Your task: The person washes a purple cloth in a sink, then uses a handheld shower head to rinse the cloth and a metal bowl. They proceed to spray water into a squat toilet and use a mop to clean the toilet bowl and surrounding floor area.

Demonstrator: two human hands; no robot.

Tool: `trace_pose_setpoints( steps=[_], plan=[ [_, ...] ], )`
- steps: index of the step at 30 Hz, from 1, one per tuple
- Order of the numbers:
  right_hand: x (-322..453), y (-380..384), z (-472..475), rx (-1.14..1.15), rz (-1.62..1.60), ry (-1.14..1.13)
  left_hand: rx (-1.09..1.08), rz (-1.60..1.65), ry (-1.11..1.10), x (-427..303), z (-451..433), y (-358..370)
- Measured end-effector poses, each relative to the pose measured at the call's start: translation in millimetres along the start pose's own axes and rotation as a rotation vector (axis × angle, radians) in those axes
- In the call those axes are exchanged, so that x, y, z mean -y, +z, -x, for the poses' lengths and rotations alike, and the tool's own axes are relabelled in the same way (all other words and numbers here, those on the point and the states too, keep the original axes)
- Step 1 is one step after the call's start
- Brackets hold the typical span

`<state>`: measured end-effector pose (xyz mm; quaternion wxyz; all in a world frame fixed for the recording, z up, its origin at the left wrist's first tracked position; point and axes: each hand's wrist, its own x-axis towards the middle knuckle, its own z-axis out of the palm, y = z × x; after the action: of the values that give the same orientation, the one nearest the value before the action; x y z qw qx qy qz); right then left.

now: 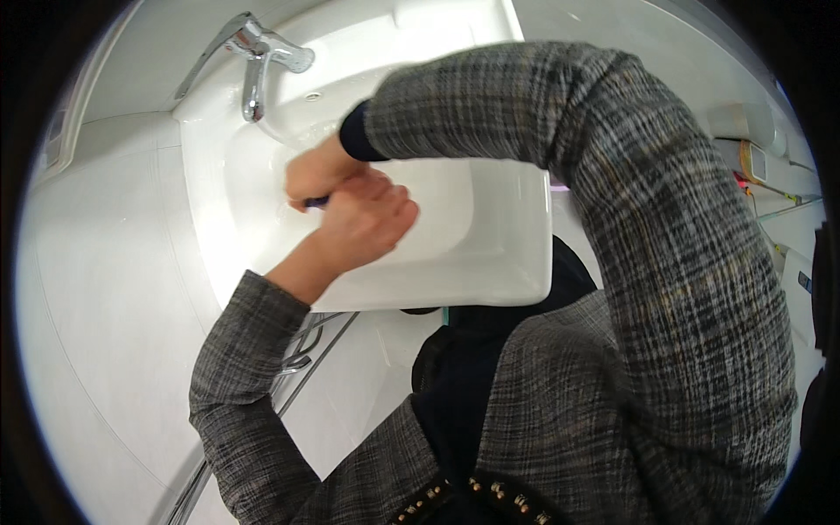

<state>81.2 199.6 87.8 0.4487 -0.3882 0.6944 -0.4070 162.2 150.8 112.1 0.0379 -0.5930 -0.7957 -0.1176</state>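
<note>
Both hands meet above the basin of a white ceramic sink [492, 282]. My left hand [371, 220] reaches in from the lower left with its fingers curled, pressed against the other hand; what its palm holds is hidden. My right hand [321, 172], slightly blurred, comes from the upper right and is bent down at the wrist. A small bit of a dark blue thing [317, 202] shows at the lower side of my right hand, beside my left; its kind cannot be told. A chrome single-lever faucet [254, 85] stands up and to the left of the hands.
Pale wall panels [98, 249] run along the left side. Below the sink are chrome pipes or a hose [315, 354]. A light-coloured container [741, 125] and other small items are at the far right, beyond my right arm. The sink's front edge lies close to my body.
</note>
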Motion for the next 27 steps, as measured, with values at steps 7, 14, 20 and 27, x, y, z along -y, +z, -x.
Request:
trace_pose_setpoints(
  steps=[7,14,20,27],
  plan=[
    [2,32,9,-0.008,0.654,-0.130,0.328,0.195,-0.336,-17,-2,50],
    [-16,10,47,-0.305,0.061,-0.119,0.376,-0.205,0.084,-14,-19,27],
    [-35,-41,124,-0.787,-1.463,0.098,-0.402,0.275,-0.723,9,26,-30],
    [-27,-25,191,-0.922,-1.532,-0.227,-1.007,1.282,-1.800,127,79,49]
  ],
)
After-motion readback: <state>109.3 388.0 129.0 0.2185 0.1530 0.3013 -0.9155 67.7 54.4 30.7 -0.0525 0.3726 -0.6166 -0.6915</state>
